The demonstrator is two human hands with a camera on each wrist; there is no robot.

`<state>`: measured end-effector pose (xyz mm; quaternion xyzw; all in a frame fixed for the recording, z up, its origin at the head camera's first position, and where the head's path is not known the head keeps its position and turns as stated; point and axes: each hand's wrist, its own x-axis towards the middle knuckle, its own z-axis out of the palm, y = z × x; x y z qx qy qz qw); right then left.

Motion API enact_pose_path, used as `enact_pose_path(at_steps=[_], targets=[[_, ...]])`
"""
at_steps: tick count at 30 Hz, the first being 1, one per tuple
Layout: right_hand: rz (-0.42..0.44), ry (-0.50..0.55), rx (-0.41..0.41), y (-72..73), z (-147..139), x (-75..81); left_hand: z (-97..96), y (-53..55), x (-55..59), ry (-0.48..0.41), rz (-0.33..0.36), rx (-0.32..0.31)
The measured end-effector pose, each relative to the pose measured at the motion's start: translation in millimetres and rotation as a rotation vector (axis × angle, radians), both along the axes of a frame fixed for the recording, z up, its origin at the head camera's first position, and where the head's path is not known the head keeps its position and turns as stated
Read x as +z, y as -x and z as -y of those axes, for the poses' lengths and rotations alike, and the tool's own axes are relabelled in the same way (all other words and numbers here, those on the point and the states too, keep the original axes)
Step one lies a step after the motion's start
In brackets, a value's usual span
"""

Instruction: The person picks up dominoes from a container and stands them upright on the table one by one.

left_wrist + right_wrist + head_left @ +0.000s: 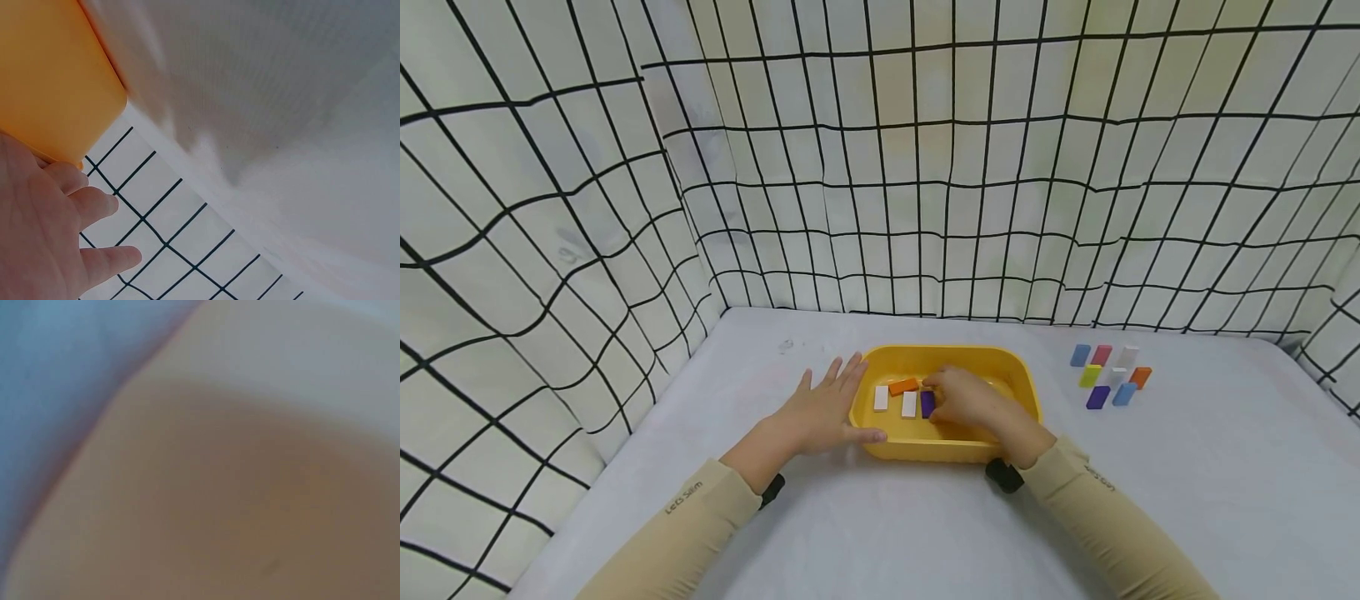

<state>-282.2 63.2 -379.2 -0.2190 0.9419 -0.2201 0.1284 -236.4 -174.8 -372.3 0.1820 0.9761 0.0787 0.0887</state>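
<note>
A yellow tray (917, 450) sits on the table, holding a few small rectangular blocks. Inside it, a white block (881, 398) is at the left, an orange block (903, 387) lies slantwise, and a second white block (909, 405) is beside a purple block (927, 405). My right hand (966, 404) reaches over the tray's near rim, thumb and fingertips pinching the purple block. With fingers spread, my left hand (823, 412) rests against the tray's left side; the left wrist view shows this hand (44, 231) at the tray's outer wall (56, 69). The right wrist view is blurred.
Right of the tray, several coloured blocks stand in a group on the white table, among them a yellow-green block (1090, 376), a dark purple block (1097, 397) and an orange block (1140, 377). Black netting (880, 179) over white sheeting borders the back and sides.
</note>
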Motion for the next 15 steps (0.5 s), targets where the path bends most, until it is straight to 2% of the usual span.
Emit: enact_pose_path(at_steps=[9, 15], targets=[[0.004, -0.028, -0.007, 2.0, 0.0, -0.1, -0.4, -0.6, -0.1, 0.008, 0.011, 0.013], [0.024, 0.051, -0.025, 2.4, 1.0, -1.5, -0.9, -0.6, 0.7, 0.005, 0.014, 0.009]])
